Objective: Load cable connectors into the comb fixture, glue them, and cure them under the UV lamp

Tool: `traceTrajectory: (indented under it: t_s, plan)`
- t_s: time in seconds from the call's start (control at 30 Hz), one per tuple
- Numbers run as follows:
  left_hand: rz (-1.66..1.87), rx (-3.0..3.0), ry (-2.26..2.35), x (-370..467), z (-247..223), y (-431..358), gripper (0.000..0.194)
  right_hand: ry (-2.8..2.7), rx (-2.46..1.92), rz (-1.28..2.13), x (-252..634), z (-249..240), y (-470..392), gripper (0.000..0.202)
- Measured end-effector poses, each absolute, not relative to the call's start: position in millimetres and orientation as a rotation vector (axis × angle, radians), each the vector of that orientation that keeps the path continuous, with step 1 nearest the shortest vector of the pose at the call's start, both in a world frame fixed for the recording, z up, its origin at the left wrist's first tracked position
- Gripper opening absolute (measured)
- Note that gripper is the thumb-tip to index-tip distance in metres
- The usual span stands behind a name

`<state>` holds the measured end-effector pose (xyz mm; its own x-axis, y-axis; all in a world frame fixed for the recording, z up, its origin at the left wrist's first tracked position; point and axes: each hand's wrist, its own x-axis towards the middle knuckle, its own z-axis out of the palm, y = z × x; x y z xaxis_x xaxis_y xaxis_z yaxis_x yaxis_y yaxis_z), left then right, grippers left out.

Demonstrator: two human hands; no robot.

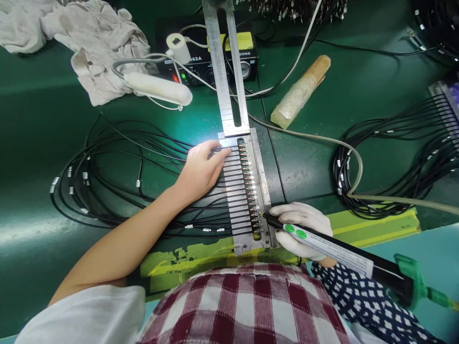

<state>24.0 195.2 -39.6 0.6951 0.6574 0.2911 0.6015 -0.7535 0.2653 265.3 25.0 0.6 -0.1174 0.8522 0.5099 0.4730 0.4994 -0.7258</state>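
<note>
My left hand [202,167] is bare and lies palm down over the upper black cables [172,143], its fingertips resting on the near end of a metal jig [265,191]. Its fingers are stretched out and partly apart; the underside is hidden. In the jig, several cables lie side by side, with stripped ends and small metal terminals [253,200] along the right side. My right hand [304,227], in a white glove, is closed around a black dispensing syringe [344,251] with a green cap. The syringe tip points at the terminals near the jig's lower end.
A slotted metal bar [224,71] meets the jig's top. Behind it stands a black controller box [201,71] with a white lamp-like piece [158,88]. Crumpled cloth [96,43], a wrapped bundle [301,93] and coiled cables [344,177] lie around. A pale hose [315,136] crosses the right side.
</note>
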Motion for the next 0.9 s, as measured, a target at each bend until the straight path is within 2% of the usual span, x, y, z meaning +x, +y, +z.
traceTrajectory:
  t_s: [0.9]
  plan:
    - [0.572,2.744,1.012,23.3,-40.2,195.1,0.039,-1.772,-1.182,0.481,266.3,-3.2,23.7,0.026]
